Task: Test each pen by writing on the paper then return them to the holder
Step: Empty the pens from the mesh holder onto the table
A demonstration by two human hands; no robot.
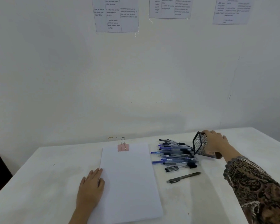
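A plain white wall fills most of the scene behind a white table pushed up against it, the tabletop faintly smudged and speckled. Three printed sheets are taped high on the wall, all cut off by the top of the view and their text too small to read.

One stack of blank white paper lies in the middle of the table, held at its far edge by a single pink binder clip with one wire handle standing up. The person's left hand rests flat on the paper's left edge, its grip spread and holding nothing. The right arm, in a patterned brown sleeve, reaches across to one black mesh holder, tipped on its side near the far right of the table with its mouth towards the pens. The right hand covers the holder from above, its grip curled round the mesh.

The pens, blue and black, lie spilled in a heap between paper and holder, overlapping too much for a sure count, though well over a dozen. One dark pen lies alone nearer the person, just apart from the heap. The holder's inside cannot be made out through the mesh.
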